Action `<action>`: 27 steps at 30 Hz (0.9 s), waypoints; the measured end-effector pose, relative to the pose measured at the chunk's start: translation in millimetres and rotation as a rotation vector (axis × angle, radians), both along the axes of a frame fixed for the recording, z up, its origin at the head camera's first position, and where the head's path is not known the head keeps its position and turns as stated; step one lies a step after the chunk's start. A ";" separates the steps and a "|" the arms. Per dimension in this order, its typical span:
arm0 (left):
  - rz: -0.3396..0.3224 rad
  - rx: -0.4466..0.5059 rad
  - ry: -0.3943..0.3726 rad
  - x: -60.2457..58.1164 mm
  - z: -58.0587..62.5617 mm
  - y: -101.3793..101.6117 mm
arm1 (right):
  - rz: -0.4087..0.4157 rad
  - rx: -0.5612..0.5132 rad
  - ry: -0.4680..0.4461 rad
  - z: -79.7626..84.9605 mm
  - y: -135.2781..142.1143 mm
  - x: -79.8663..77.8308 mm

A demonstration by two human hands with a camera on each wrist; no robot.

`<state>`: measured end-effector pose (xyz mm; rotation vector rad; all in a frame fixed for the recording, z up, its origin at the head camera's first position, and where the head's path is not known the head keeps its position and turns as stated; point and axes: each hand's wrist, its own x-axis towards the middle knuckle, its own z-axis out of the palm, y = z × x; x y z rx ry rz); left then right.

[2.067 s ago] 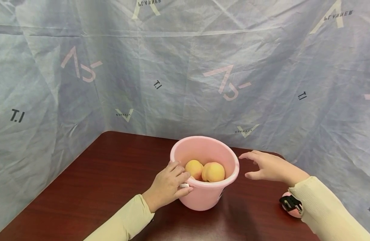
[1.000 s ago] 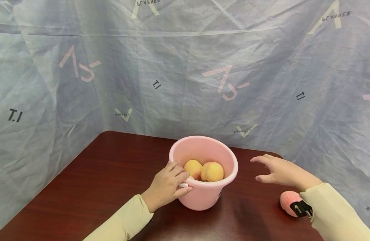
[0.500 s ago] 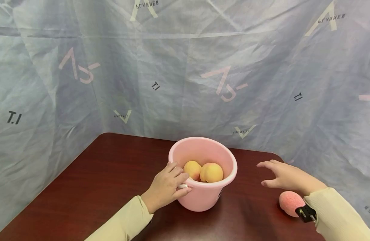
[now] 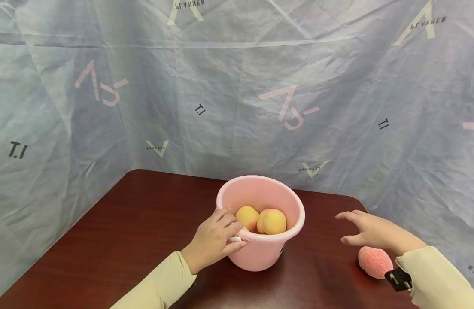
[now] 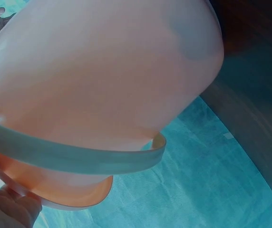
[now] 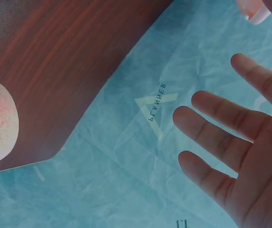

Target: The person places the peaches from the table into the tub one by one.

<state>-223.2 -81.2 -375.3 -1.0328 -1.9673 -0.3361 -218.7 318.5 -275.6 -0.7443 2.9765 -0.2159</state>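
Note:
A pink bucket [image 4: 256, 255] stands on the dark red-brown table, with several yellow peaches [image 4: 274, 221] visible inside it. My left hand [image 4: 211, 240] grips the near left of its rim, fingers over the edge and thumb outside. A small white piece [image 4: 235, 238] shows between thumb and fingers; what it belongs to is unclear. In the left wrist view, a pale band [image 5: 74, 159] runs across the bucket's side. My right hand [image 4: 380, 231] hovers right of the bucket with fingers spread, holding nothing. Below its wrist, a pinkish-red peach [image 4: 375, 262] lies on the table.
The table [image 4: 117, 231] ends at a hanging grey-blue cloth [image 4: 237, 98] behind and on both sides. A black strap piece [image 4: 398, 279] sits at the right sleeve, close to the pinkish-red peach.
My right hand has drawn away from the bucket's rim to the right, uncovering more of the pinkish-red peach. My left hand and the bucket have stayed in place.

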 end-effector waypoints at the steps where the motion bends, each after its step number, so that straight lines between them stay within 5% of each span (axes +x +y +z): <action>1: -0.002 0.000 -0.003 0.0 0.2 -0.3 | 0.000 0.002 0.003 -0.5 0.2 -0.3; 27: -0.005 -0.011 0.002 1.2 4.3 -1.5 | -0.159 0.020 -0.113 -19.8 47.0 -5.3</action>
